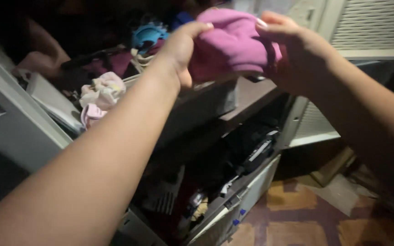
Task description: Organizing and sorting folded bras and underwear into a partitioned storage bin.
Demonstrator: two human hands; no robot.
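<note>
You face a dark shelf board [251, 98] crossing the middle. On its left sits an open grey drawer [51, 102] holding pale bundled cloths [102, 91]. Lower and nearer, a second shelf [233, 189] carries dark jumbled items.

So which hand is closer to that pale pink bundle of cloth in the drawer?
Left. The left hand grips the purple cloth just right of the pale bundle; the right hand holds the cloth's far side.

Garment [233, 43] between both hands, above open drawer [197, 102].
</note>
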